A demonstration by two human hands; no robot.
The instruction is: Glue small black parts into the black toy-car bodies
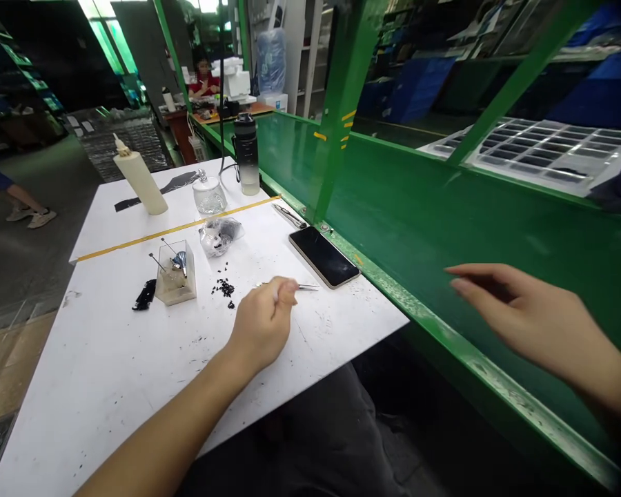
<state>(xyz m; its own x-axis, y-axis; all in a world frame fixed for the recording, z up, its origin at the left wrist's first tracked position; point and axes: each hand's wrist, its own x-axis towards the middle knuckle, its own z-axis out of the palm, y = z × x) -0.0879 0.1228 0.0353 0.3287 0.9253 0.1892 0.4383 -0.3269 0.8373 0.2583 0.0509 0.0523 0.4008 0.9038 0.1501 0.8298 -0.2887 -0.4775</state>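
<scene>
Item: left hand (263,323), fingers curled, above the white flat bench (124,400), beside slim silver metal tweezers (308,287); I cannot tell whether it grips them. Item: right hand (535,317), thumb and fingers narrowly parted, nothing seen between, over the smooth green belt (393,214). Item: tiny black loose pieces (225,288), scattered on the bench. Step, I judge: small-parts handwork, mid-reach; next move calls for a delicate pinch. Writing: none legible to me (the black-to-clear bottle's (247,155) marks are too small).

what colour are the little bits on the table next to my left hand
The bits are black, best seen in the head view.
</scene>
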